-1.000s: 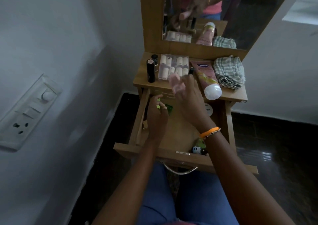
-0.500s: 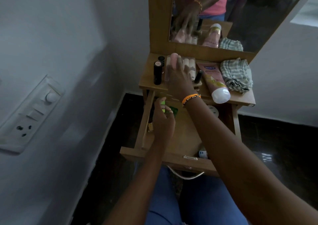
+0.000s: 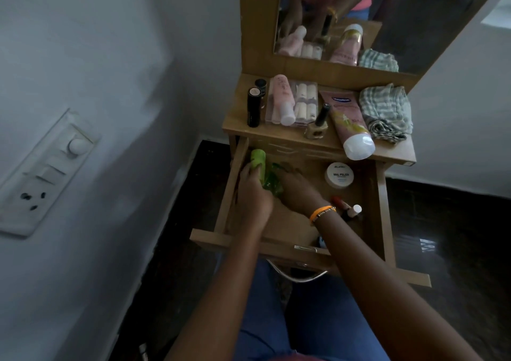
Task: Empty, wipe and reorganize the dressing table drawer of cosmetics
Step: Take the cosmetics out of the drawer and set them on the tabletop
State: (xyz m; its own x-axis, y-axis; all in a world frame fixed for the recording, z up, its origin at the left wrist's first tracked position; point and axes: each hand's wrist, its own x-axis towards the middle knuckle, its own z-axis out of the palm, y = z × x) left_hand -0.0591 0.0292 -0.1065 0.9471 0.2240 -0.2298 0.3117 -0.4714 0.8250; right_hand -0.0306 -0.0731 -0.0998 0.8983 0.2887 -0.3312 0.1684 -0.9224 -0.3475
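A switch panel sits on the wall at the left of the frame. Toward the middle, the open drawer juts out toward the bottom of the frame. At its upper left corner the left hand is wrapped around a green tube, whose long axis runs up and down the frame with its rounded end pointing up toward the worktop; the lower end is hidden in the fist. Just right of it, the right hand, with an orange band at the wrist, rests palm down on a green packet. Its fingertips are blurred, so whether this grip has closed on the packet cannot be told.

On the worktop above, a pink bottle lies on the clear case, cap toward the lower edge. Half a second ago the right hand was up there setting it down; now it has dropped into the drawer. Further right in the drawer sit a white round tin and small bottles, partly hidden behind the right forearm. A pink lotion tube and a folded checked cloth lie at the upper right.
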